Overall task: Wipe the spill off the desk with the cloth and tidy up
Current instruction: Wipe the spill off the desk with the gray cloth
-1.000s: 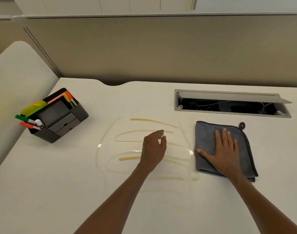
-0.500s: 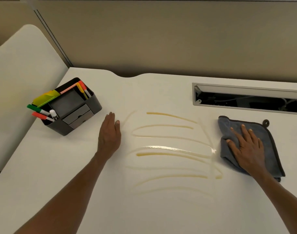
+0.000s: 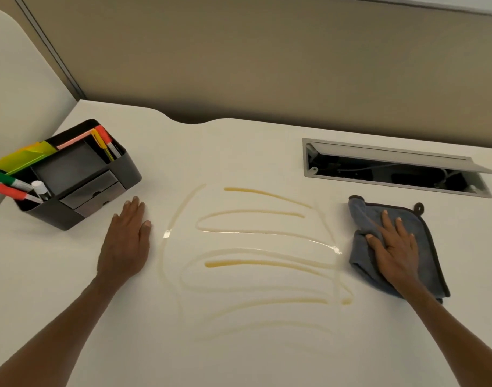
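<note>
Head view: the left hand [image 3: 124, 241] has settled flat and open beside the spill [image 3: 256, 258], while the right hand [image 3: 393, 247], fingers spread, now bunches the cloth [image 3: 423, 238], so wiping should start.

Right hand [image 3: 394, 248] on cloth [image 3: 426, 247], spill [image 3: 256, 263] beside

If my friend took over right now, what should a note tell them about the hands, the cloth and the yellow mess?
Left hand: flat and open on the desk, between the organizer and the spill.
Right hand: pressing on the blue cloth, fingers spread, cloth bunched at its left edge.
Spill: yellowish streaks across the middle, left of the cloth, wet and shiny.
Done: cloth is under the hand.
Left: wipe all the streaks, then tidy up.
</note>
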Available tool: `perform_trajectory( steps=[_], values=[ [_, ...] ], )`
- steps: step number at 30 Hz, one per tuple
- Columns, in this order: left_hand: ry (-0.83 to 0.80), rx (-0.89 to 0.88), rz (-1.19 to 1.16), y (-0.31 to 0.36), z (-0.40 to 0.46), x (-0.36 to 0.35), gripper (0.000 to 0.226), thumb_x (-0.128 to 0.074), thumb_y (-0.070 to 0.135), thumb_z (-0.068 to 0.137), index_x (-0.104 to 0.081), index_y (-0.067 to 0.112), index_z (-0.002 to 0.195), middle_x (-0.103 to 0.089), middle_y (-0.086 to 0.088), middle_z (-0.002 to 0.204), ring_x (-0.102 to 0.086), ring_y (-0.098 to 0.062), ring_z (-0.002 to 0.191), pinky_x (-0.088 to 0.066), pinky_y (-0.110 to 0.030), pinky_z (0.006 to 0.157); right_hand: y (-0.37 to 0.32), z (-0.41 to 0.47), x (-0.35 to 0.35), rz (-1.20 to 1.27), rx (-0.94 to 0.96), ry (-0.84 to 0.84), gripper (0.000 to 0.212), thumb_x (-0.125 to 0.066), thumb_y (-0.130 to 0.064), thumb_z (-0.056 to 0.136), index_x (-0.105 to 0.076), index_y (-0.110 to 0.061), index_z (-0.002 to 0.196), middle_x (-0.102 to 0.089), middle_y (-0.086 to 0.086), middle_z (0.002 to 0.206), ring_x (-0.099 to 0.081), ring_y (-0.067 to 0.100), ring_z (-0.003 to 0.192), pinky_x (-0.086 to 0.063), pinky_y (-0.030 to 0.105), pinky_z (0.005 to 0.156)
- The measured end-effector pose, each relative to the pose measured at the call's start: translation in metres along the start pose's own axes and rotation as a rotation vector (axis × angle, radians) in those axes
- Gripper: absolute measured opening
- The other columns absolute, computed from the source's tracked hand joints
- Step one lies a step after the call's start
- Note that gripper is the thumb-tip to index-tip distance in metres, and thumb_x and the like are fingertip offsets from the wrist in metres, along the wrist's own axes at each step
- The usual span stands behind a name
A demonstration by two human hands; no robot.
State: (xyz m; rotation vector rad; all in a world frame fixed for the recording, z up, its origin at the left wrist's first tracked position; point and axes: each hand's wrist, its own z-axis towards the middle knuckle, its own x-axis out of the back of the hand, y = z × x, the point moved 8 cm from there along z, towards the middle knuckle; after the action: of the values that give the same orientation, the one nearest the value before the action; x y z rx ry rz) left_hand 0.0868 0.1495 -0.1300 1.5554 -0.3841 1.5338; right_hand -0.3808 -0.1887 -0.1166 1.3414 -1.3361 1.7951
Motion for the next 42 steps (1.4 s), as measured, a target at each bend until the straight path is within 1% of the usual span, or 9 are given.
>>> perform_trajectory(
  steps=[3, 10, 13, 15, 19, 24, 28, 38, 42],
  values=[
    [0.032, -0.05, 0.068, 0.005, 0.0, 0.0, 0.055, -0.028, 0.029, 0.101, -0.035, -0.001, 0.146, -0.029, -0.018, 0.157, -0.026, -0.032, 0.147, -0.021, -0.05, 0.118, 0.005, 0.003, -0.003, -0.003, -0.033, -0.019, 0.062, -0.031, -0.049, 0.091, -0.022, -0.029, 0.149, -0.028, 0.006, 0.161, -0.016, 0.03, 0.15, -0.01, 0.056, 0.119],
    [-0.023, 0.036, 0.047, -0.002, 0.005, -0.006, 0.061, -0.019, 0.039, 0.098, -0.03, 0.008, 0.15, -0.019, -0.009, 0.162, -0.016, -0.024, 0.15, -0.011, -0.045, 0.121, -0.01, 0.004, -0.01, -0.052, -0.042, 0.019, 0.064, -0.029, -0.05, 0.092, -0.037, -0.025, 0.149, -0.026, 0.002, 0.162, -0.014, 0.03, 0.151, -0.008, 0.056, 0.119],
    [-0.024, 0.048, 0.037, -0.002, 0.005, -0.004, 0.062, -0.02, 0.039, 0.098, -0.03, 0.008, 0.15, -0.019, -0.008, 0.161, -0.016, -0.023, 0.15, -0.011, -0.045, 0.121, -0.024, 0.008, -0.015, -0.025, -0.062, 0.006, 0.059, -0.027, -0.051, 0.092, -0.033, -0.036, 0.149, -0.024, -0.001, 0.162, -0.011, 0.027, 0.152, -0.006, 0.056, 0.12],
    [-0.021, 0.051, 0.034, -0.003, 0.004, -0.005, 0.062, -0.019, 0.04, 0.098, -0.03, 0.008, 0.15, -0.02, -0.008, 0.161, -0.016, -0.023, 0.15, -0.011, -0.045, 0.121, -0.034, 0.01, -0.018, -0.006, -0.067, 0.009, 0.053, -0.028, -0.05, 0.092, -0.022, -0.044, 0.145, -0.024, -0.001, 0.162, -0.011, 0.027, 0.152, -0.004, 0.055, 0.121],
    [-0.035, 0.049, 0.045, -0.006, 0.006, -0.008, 0.063, -0.015, 0.044, 0.099, -0.029, 0.011, 0.151, -0.017, -0.005, 0.162, -0.014, -0.021, 0.15, -0.011, -0.044, 0.121, -0.056, 0.019, -0.028, 0.02, -0.082, 0.014, 0.06, -0.029, -0.052, 0.092, -0.029, -0.034, 0.15, -0.024, -0.002, 0.162, -0.01, 0.025, 0.152, -0.002, 0.054, 0.121],
    [-0.048, 0.053, 0.038, -0.005, 0.005, -0.009, 0.064, -0.013, 0.045, 0.099, -0.027, 0.013, 0.152, -0.014, -0.003, 0.162, -0.012, -0.02, 0.151, -0.009, -0.044, 0.122, -0.092, 0.032, -0.047, 0.011, -0.083, 0.015, 0.05, -0.039, -0.044, 0.101, -0.032, -0.034, 0.15, -0.022, -0.002, 0.163, -0.008, 0.025, 0.152, -0.001, 0.054, 0.121],
    [-0.048, 0.065, 0.033, 0.001, 0.005, -0.003, 0.061, -0.016, 0.041, 0.099, -0.028, 0.012, 0.152, -0.015, -0.004, 0.162, -0.012, -0.02, 0.151, -0.009, -0.043, 0.122, -0.126, 0.043, -0.061, -0.011, -0.081, -0.004, 0.048, -0.039, -0.043, 0.102, -0.035, -0.035, 0.149, -0.02, -0.003, 0.164, -0.005, 0.025, 0.152, 0.0, 0.054, 0.121],
    [-0.079, 0.069, 0.053, 0.005, 0.004, 0.0, 0.06, -0.015, 0.038, 0.099, -0.023, 0.013, 0.153, -0.01, -0.003, 0.163, -0.007, -0.018, 0.151, -0.007, -0.041, 0.123, -0.226, 0.059, -0.101, -0.012, 0.06, -0.061, 0.048, -0.035, -0.047, 0.102, -0.033, -0.039, 0.149, -0.017, -0.004, 0.164, -0.003, 0.026, 0.152, 0.002, 0.053, 0.121],
    [-0.081, 0.069, 0.04, 0.002, 0.005, -0.002, 0.06, -0.015, 0.038, 0.099, -0.024, 0.014, 0.153, -0.011, -0.003, 0.163, -0.008, -0.017, 0.151, -0.008, -0.042, 0.123, -0.264, 0.061, -0.117, 0.041, 0.13, -0.059, 0.055, -0.037, -0.049, 0.101, -0.027, -0.031, 0.152, -0.021, 0.002, 0.163, -0.005, 0.028, 0.152, 0.001, 0.054, 0.121]
  ],
)
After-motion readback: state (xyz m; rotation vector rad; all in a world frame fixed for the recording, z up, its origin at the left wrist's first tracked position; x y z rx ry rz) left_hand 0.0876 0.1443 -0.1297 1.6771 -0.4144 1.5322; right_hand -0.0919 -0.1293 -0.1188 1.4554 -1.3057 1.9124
